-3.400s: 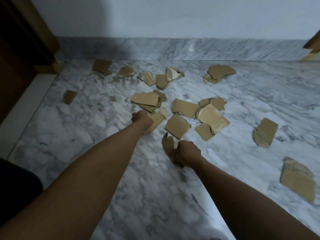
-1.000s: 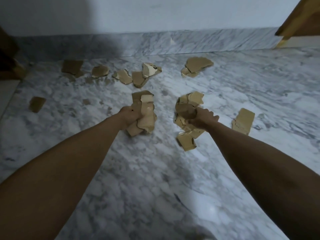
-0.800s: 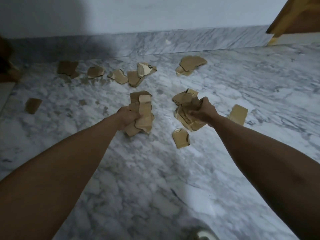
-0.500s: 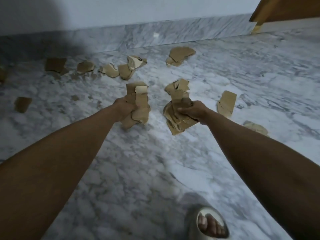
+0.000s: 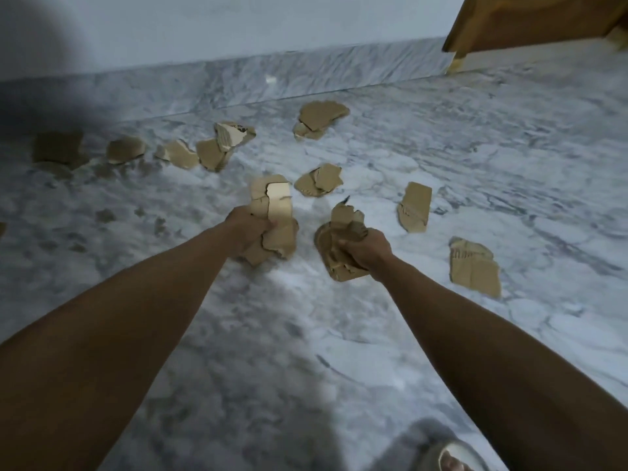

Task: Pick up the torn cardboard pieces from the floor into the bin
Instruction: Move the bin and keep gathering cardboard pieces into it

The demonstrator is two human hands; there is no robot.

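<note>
Cardboard pieces clenched in left hand; right hand fisted around another bunch, arms outstretched

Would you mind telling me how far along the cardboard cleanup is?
Partly done. Each hand holds a bundle: left hand, right hand. Loose pieces remain on the marble floor, near the wall and to the right. No bin is visible, so nothing looks binned yet.
</note>
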